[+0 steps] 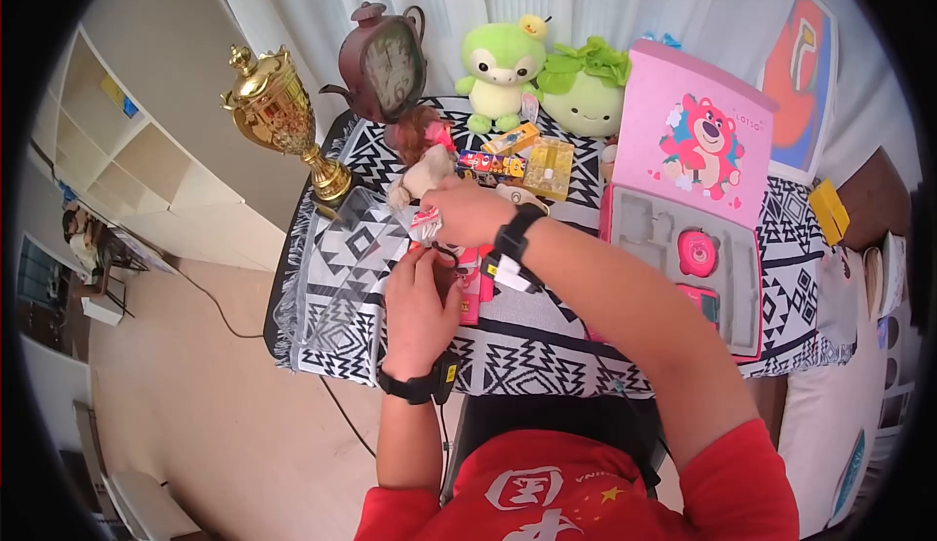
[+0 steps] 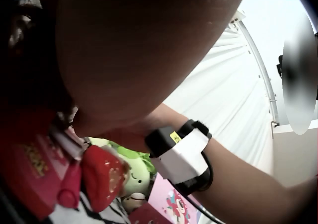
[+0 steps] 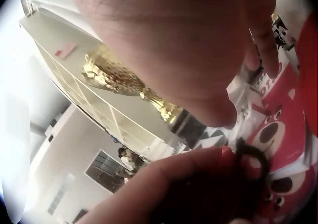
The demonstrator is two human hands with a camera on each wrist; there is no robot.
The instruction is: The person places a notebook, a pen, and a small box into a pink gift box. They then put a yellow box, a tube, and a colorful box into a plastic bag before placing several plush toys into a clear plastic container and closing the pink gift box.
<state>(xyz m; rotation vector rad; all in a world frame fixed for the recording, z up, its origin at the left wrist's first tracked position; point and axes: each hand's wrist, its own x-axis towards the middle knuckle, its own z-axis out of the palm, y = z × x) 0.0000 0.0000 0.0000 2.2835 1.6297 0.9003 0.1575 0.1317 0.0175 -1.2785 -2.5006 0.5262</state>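
Two hands meet over the red bear-print packet [image 1: 470, 282], which lies flat on the counter [image 1: 527, 346] just left of the pink gift box [image 1: 698, 199]. I see the left hand [image 1: 420, 307] resting on the packet's left edge, fingers curled in toward a thin black loop [image 3: 251, 159] at their tips. The right hand [image 1: 468, 211] hovers above the packet's top end, fingers bent around a small white-and-red wrapper [image 1: 426, 224]. The packet looks glossy and flat; the counter's cloth is woven in black-and-white geometric patterns. Far left of the box stands a shiny gold trophy [image 1: 278, 116].
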